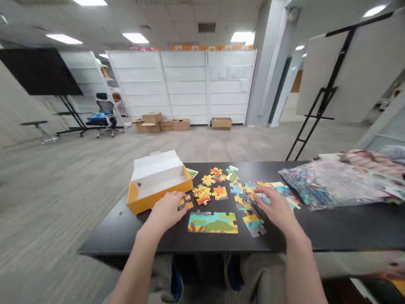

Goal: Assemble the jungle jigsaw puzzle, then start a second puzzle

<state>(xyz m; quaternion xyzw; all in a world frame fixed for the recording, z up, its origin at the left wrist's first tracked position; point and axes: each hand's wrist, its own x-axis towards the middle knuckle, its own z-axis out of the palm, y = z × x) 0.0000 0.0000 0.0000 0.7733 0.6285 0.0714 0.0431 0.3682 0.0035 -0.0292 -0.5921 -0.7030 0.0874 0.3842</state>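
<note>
Jigsaw pieces (202, 193) lie spread across the middle of the black counter (332, 230). My left hand (169, 210), partly curled, touches a joined pair of pieces (185, 202), just right of an open yellow box (161, 198). My right hand (275, 207), fingers loosely bent, rests on blue and yellow pieces (245, 202); I cannot tell whether either hand grips anything. Between the hands, near the counter's edge, lies an assembled puzzle section (212, 222). A clear plastic bag (329, 185) lies far right.
</note>
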